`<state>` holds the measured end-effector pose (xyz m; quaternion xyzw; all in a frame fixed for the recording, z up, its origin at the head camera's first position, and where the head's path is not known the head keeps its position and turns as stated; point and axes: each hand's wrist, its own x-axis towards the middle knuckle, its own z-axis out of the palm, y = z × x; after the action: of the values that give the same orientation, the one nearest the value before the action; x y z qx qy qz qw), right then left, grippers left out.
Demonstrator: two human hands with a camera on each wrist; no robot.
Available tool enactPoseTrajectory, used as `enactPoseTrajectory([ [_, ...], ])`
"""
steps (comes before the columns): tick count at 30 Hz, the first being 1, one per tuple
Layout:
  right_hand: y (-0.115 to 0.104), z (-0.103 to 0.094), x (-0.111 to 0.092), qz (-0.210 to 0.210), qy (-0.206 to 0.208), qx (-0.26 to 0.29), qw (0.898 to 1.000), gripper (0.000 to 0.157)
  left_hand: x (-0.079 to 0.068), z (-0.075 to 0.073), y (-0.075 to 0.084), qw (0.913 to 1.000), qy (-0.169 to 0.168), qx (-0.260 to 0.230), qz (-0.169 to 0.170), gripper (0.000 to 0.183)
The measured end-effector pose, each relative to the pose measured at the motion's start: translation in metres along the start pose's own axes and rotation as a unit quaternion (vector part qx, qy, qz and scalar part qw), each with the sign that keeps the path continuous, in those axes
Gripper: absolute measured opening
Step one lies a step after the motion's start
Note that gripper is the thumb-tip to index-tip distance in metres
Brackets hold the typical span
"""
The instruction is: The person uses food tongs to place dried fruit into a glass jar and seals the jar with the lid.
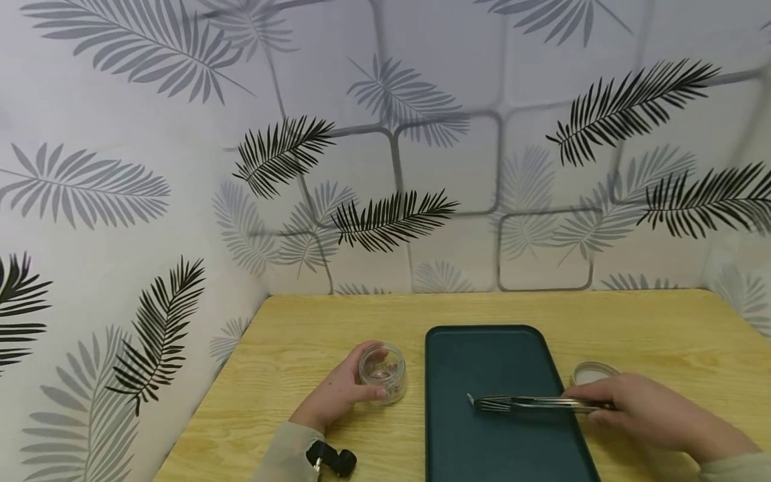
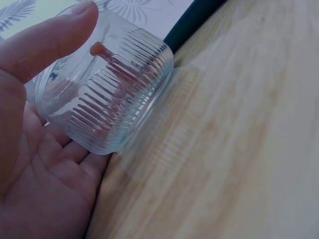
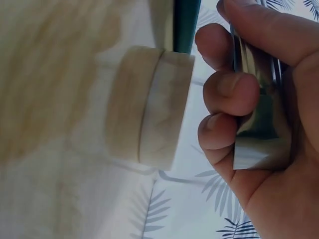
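A small ribbed glass jar (image 1: 383,375) stands without a lid on the table, left of the tray. Reddish-brown pieces (image 2: 122,74) lie inside it, too blurred to name. My left hand (image 1: 340,391) holds the jar, with the thumb on its near side and the fingers around the far side. My right hand (image 1: 647,412) grips a pair of metal tongs (image 1: 542,403) by the handle end, fingers curled round it. Over the dark green tray (image 1: 482,355) the tongs point left. Something small and pale shows at their tips; I cannot tell what it is.
A round pale lid (image 1: 595,372) lies right of the tray, just beyond my right hand. The wooden table (image 1: 337,314) ends at the back against a wall (image 1: 446,167) with a leaf pattern. A black strap (image 1: 330,458) sits at my left wrist.
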<state>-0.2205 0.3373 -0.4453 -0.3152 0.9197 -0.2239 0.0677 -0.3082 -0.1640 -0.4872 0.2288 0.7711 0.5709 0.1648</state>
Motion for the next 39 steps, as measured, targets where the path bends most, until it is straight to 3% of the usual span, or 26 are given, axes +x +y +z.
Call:
enactPoseTrajectory([
  [5, -0.007, -0.004, 0.002, -0.009, 0.022, -0.022, 0.999, 0.04, 0.001, 0.002, -0.001, 1.0, -0.001, 0.006, 0.001, 0.081],
  [16, -0.03, -0.013, 0.019, 0.011, 0.038, -0.007, 0.999, 0.044, -0.003, 0.001, -0.001, 0.9999, -0.002, -0.012, 0.002, 0.08],
  [20, -0.039, -0.014, 0.028, 0.006, 0.026, 0.018, 0.999, 0.049, -0.005, 0.002, -0.001, 1.0, -0.002, -0.009, 0.002, 0.08],
  [30, -0.068, -0.018, 0.059, -0.015, 0.038, -0.006, 0.999, 0.047, -0.002, 0.002, 0.0, 0.9999, -0.006, -0.01, 0.005, 0.08],
  [39, -0.084, -0.018, 0.079, -0.005, 0.051, -0.004, 0.999, 0.045, -0.001, 0.001, 0.0, 1.0, -0.006, -0.001, 0.006, 0.08],
])
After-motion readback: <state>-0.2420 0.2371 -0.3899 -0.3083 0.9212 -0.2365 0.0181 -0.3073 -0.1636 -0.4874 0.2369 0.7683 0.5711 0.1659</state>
